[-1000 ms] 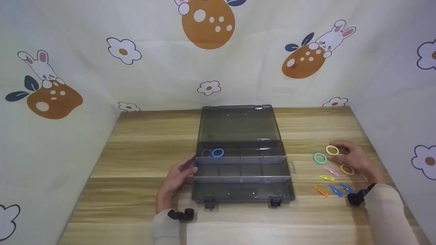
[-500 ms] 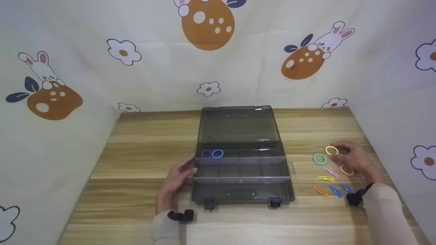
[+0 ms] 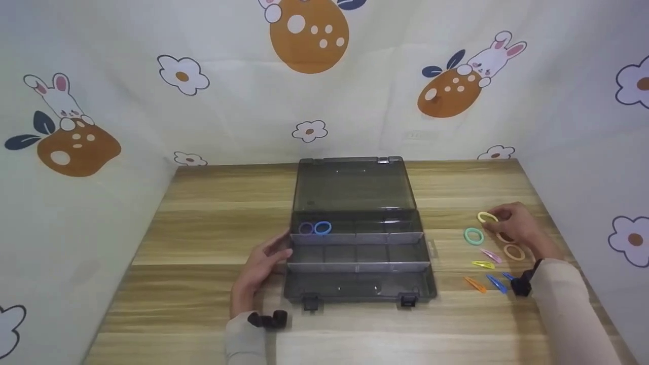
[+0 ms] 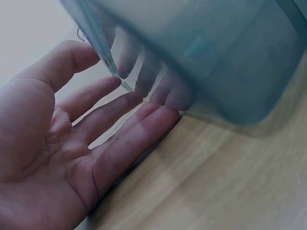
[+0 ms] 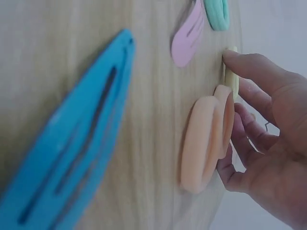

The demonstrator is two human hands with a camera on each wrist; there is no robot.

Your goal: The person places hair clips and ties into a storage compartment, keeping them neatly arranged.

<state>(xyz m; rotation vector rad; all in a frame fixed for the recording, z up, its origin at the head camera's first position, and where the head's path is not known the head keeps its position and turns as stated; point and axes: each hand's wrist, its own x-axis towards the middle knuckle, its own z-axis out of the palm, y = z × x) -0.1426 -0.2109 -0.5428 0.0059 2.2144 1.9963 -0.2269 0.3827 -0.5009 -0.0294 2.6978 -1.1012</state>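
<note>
In the head view, a yellow ring (image 3: 480, 215), toward 3 o'clock of the open box (image 3: 355, 185), is pinched by the grip of the right hand (image 3: 517, 225). From it, a green ring (image 3: 466, 236) is seen at 7 o'clock, peach rings (image 5: 195, 148) at 5, and hair clips (image 3: 497, 284) at 6 on the counter (image 3: 218, 203). The box's 9 o'clock side is touched by the left hand (image 3: 261, 266), its grip spread.

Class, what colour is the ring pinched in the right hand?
The ring is pale yellow, seen best in the head view.
</note>
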